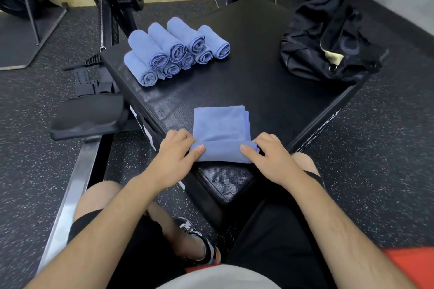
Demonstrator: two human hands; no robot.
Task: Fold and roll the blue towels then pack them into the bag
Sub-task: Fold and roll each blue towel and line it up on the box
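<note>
On the black counter (258, 73), rolled towels (173, 51) sit piled apart from the bag (328, 42), unpacked, while your left hand (178, 151) and right hand (270, 156) curl fingers round the partly rolled blue towel (220, 124) nearest you.

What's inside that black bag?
Only a patch of tan lining shows at the opening of the black duffel bag. Its crumpled fabric covers the rest, so contents can't be seen.

Both bare forearms reach forward, converging. Left hand (176, 155) sits palm-down, fingers curled over one end of the blue towel (219, 124) roll, thumb on top. Right hand (270, 159) mirrors it at the other end, the 2 thumbs pointing inward.
</note>
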